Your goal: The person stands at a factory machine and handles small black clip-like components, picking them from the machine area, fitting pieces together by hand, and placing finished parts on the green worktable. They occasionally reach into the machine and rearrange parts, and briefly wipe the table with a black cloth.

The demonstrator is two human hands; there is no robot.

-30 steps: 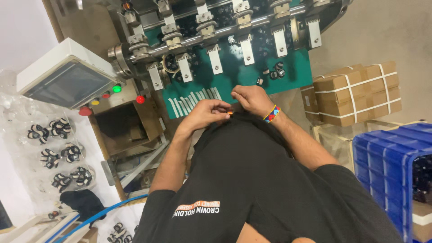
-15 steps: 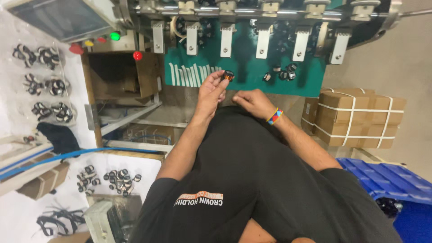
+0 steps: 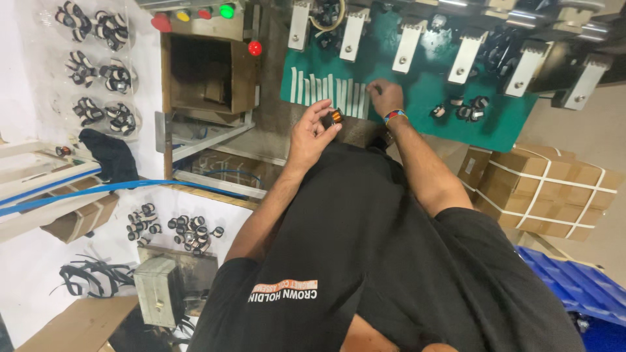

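So the left hand (image 3: 312,133) now pinches a small black and orange part (image 3: 335,117) just off the green tray (image 3: 417,104). The right hand (image 3: 385,96) has moved up, fingers curled on the white strips (image 3: 326,86), holding nothing visible.

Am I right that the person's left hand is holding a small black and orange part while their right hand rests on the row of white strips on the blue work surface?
Not quite: the work surface is green, not blue, as the head view shows. The rest holds: the left hand holds the small black and orange part, and the right hand rests at the white strips.
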